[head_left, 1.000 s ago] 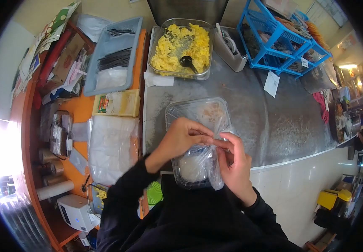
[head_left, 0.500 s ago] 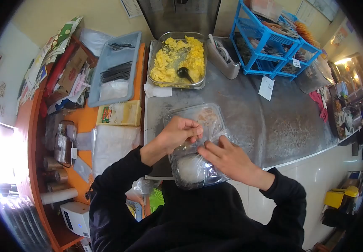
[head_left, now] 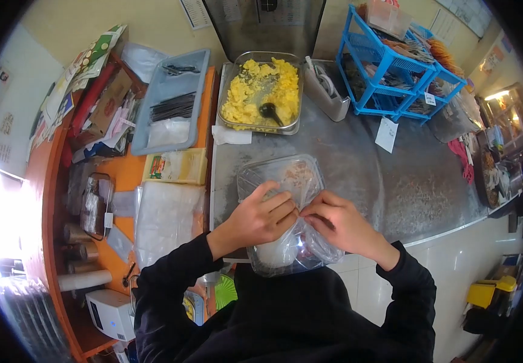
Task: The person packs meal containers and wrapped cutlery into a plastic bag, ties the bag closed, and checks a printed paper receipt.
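Note:
My left hand (head_left: 261, 213) is closed, its fingers curled on thin clear plastic film (head_left: 307, 239) near the table's front edge. From the other side my right hand (head_left: 340, 221) pinches the same film, fingertips almost touching the left hand's. Under both hands lies a clear plastic container (head_left: 246, 176). Its far part shows pale orange-brown food (head_left: 298, 172) through the plastic. A white mass (head_left: 275, 251) shows at the near end, beneath the film; I cannot make out what it is. My fingers hide the middle of the container.
Behind stands a glass tray (head_left: 301, 103) of yellow scrambled-egg-like food with a black spoon (head_left: 270, 113). A tape dispenser (head_left: 331, 100) and blue rack (head_left: 388, 66) stand to its right. Left are a cutlery tray (head_left: 141, 130), a yellow box (head_left: 177, 164) and clear bags (head_left: 167, 212).
Both hands have come closer together over the container. My left hand has moved slightly down and turned its back upward. The film is now gathered between my fingers.

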Motion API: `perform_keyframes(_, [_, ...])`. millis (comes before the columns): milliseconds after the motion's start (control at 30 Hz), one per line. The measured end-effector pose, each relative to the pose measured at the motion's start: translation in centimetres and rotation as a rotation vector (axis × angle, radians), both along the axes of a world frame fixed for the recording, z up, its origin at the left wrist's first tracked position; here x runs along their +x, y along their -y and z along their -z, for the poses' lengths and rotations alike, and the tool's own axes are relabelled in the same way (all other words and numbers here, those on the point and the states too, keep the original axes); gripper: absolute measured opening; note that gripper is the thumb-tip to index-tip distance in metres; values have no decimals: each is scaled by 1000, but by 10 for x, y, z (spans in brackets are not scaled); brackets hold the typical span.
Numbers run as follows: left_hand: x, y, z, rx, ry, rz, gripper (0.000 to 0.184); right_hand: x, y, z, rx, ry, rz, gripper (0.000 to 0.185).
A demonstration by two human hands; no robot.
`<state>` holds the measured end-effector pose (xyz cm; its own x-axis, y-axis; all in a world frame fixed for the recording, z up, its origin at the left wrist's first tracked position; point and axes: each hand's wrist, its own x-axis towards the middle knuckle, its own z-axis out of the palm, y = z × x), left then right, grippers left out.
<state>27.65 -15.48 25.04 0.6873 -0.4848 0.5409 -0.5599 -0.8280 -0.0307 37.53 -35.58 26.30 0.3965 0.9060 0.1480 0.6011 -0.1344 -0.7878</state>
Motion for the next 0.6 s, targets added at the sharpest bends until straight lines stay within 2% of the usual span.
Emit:
perform_keyframes(133, [-1,2,11,-161,-6,-23,19,1,-3,1,-11,148,-51,19])
perform_keyframes(233, [-1,11,22,-233,55,-117,17,3,-8,-4,-67,85,-68,23])
perform_keyframes(433, [5,16,26,-231,121,-141,20,1,-8,-3,-208,-299,18,19])
perform_keyframes(533, [9,17,22,-241,138,-129,22,-10,-1,4,-144,-226,-85,17])
perform_keyframes(600, [13,14,18,-263,159,-146,25,-1,2,-1,-48,-192,-105,25])
